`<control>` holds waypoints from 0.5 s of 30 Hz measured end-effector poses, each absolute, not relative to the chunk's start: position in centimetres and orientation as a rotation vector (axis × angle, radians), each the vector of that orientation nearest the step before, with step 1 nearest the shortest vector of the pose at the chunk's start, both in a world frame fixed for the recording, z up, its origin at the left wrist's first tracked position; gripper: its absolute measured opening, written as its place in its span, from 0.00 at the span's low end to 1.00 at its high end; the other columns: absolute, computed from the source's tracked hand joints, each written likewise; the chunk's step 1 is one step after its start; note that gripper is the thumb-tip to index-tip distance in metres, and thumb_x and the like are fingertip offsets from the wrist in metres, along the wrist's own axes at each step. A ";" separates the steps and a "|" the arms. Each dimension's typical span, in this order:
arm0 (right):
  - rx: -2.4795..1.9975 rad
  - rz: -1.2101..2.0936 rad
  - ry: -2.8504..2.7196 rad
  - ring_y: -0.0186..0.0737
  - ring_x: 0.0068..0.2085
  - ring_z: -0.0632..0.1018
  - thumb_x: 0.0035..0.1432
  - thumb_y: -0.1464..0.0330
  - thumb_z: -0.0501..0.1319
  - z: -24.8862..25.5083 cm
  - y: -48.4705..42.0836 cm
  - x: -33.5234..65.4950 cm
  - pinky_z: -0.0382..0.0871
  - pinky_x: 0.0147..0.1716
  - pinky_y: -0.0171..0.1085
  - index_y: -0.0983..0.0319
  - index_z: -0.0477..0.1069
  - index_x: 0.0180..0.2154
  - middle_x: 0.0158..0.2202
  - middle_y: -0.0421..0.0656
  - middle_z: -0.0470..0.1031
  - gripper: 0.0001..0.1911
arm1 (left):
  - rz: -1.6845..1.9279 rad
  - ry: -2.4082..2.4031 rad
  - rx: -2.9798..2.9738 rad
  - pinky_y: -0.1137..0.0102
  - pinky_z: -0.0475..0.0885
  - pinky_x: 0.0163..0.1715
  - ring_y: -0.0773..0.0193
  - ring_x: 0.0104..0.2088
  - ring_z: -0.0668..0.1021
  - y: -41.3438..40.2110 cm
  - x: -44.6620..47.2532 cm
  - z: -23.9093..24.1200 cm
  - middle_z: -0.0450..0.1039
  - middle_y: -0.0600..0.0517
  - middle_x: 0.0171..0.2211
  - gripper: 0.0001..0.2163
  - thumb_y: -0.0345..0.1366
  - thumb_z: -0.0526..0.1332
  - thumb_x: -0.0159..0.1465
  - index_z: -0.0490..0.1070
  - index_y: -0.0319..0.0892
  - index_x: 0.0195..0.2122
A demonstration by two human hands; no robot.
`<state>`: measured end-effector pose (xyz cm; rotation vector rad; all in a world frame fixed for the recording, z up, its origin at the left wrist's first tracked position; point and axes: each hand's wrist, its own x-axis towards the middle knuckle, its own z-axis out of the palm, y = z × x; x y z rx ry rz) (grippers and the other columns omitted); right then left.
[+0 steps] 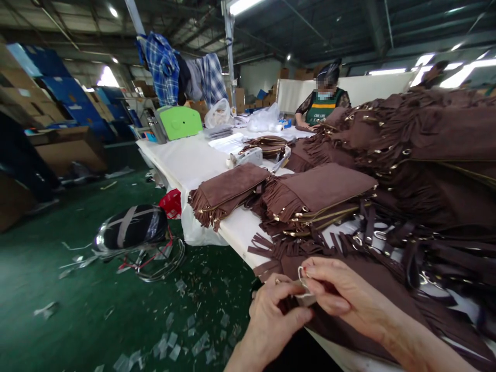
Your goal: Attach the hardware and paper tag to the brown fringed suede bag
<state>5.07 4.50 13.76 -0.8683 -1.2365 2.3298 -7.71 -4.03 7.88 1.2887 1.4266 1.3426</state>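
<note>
My left hand (271,310) and my right hand (337,292) meet over a brown suede fringed bag (372,294) lying at the near edge of the white table (186,155). Both pinch a small pale ring or tag (303,283) attached to the bag; my right thumb and forefinger hold its upper loop, my left fingers grip it from below. Brown fringe (271,248) spreads just beyond my hands.
Stacks of brown fringed bags (318,194) and a tall heap (426,139) with dark straps fill the table's right side. A person (323,101) works at the far end. A green box (181,122), plastic bags, a stool (132,230) and paper scraps lie left.
</note>
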 end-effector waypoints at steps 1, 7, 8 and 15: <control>-0.831 2.372 -1.211 0.16 0.12 0.53 0.52 0.68 0.61 13.9 4.6 5.4 0.40 0.11 0.23 0.64 0.64 0.24 0.17 0.32 0.63 0.10 | 1.365 1.395 1.254 0.70 0.63 0.34 0.62 0.34 0.72 -4.1 -7.9 7.9 0.71 0.52 0.32 0.07 0.37 0.64 0.52 0.76 0.46 0.33; -0.721 2.539 -1.043 0.15 0.11 0.50 0.56 0.71 0.59 15.2 4.6 7.4 0.40 0.10 0.21 0.64 0.65 0.24 0.18 0.31 0.61 0.09 | 1.402 1.415 1.097 0.71 0.63 0.32 0.64 0.31 0.72 -4.1 -7.9 7.3 0.72 0.52 0.28 0.05 0.36 0.61 0.56 0.75 0.42 0.28; -0.729 2.538 -1.041 0.15 0.11 0.50 0.56 0.70 0.59 15.3 4.5 7.4 0.40 0.10 0.21 0.64 0.65 0.24 0.18 0.31 0.61 0.09 | 1.425 1.394 1.097 0.71 0.63 0.33 0.64 0.32 0.72 -4.0 -7.8 7.2 0.72 0.52 0.29 0.04 0.35 0.61 0.55 0.75 0.43 0.28; -0.793 2.407 -1.043 0.16 0.11 0.50 0.50 0.68 0.64 13.4 3.6 5.3 0.42 0.11 0.22 0.64 0.68 0.25 0.14 0.31 0.62 0.08 | 1.619 1.142 1.032 0.71 0.64 0.38 0.62 0.36 0.72 -4.2 -7.4 6.7 0.72 0.53 0.32 0.08 0.39 0.67 0.52 0.76 0.45 0.33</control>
